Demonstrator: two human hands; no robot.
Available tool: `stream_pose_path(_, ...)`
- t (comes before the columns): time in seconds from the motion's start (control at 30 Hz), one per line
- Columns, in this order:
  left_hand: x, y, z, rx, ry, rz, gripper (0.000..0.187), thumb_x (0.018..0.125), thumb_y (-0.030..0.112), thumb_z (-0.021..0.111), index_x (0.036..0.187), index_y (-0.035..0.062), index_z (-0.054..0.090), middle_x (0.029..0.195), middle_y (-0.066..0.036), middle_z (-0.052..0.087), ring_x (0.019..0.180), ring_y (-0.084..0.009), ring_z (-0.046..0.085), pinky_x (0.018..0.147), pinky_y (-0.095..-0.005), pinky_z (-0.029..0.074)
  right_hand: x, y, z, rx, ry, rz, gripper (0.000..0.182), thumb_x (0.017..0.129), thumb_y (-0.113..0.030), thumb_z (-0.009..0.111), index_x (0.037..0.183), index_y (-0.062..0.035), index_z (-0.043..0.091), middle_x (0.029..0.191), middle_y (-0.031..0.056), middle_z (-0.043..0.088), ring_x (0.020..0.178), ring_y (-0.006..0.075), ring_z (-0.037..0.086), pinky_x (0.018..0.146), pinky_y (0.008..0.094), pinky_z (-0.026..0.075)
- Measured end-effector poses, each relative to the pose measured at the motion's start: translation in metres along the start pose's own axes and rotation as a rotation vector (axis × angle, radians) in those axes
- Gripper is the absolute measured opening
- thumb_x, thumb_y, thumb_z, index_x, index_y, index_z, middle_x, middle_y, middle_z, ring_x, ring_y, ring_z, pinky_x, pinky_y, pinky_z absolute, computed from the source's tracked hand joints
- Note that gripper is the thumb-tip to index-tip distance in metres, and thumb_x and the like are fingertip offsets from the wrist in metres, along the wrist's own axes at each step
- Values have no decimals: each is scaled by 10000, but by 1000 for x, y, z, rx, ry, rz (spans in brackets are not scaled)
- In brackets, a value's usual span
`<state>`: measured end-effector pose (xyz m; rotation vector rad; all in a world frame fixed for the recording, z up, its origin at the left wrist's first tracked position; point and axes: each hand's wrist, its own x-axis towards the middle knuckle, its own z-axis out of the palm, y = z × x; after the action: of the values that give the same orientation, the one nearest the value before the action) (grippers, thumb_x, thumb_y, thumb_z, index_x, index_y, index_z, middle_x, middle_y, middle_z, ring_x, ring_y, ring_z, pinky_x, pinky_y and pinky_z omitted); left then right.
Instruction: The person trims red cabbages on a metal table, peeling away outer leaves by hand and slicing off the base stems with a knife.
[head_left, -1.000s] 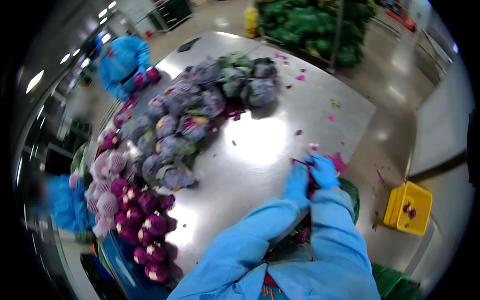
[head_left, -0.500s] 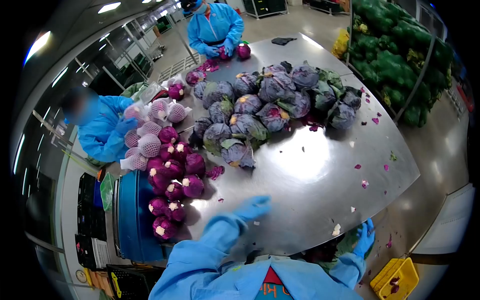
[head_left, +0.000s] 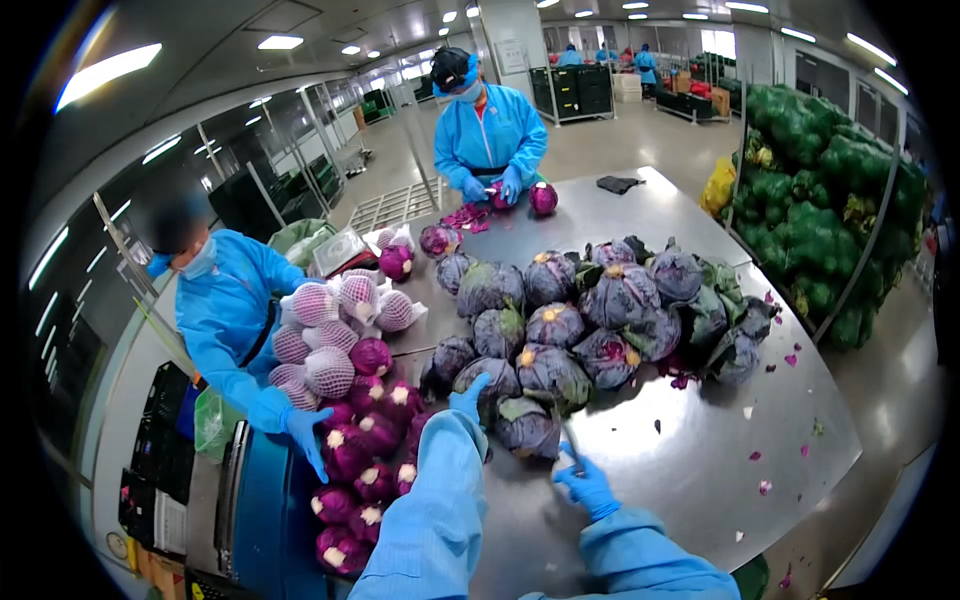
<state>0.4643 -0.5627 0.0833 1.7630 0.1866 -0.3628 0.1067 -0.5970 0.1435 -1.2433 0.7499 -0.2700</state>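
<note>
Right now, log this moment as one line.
left hand: at outer-leafed cabbage | right hand: gripping knife | peeled cabbages: beside netted cabbages | table: scattered scraps

Yellow bag (head_left: 718,187) beside green net sacks (head_left: 805,225); dark crates (head_left: 580,92) farther back.

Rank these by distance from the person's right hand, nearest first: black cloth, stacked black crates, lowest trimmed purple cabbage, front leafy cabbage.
From the right hand:
1. Front leafy cabbage, just ahead and slightly left
2. Lowest trimmed purple cabbage, left, near the table's edge
3. Black cloth, at the table's far end
4. Stacked black crates, on the floor beyond the table
</note>
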Motion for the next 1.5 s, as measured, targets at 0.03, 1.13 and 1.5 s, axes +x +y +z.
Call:
stream_pose_path(0.03, 2, -5, 18, -116, 169, 58, 1115, 469, 363, 947, 1343, -87, 421, 1262, -185, 549, 1135, -254, 538, 978, -332, 431, 1, -13, 16, -100, -3, -68, 644, 835, -235, 727, 1416, -235, 448, 832, 6, 619, 639, 60, 515, 562, 220, 456)
stream_pose_path(1.13, -64, 24, -42, -1149, -769, -119, 722, 888, 602, 491, 1417, 119, 391, 1399, -104, 476, 1274, -297, 456, 1096, -479, 332, 140, -165, 87, -333, -54, -219, 565, 831, -352, 708, 1318, -117, 543, 722, -5, 561, 519, 74, 483, 468, 246, 400)
stream_pose_path(1.5, -192, -26, -108, -624, -1043, -142, 397, 901, 202, 533, 1270, 54, 535, 1228, -103, 588, 1114, -269, 558, 920, -377, 445, -58, -86, -3, 125, 144, -218, 235, 862, -146, 624, 1033, 12, 588, 522, 16, 509, 402, 114, 473, 399, 252, 387)
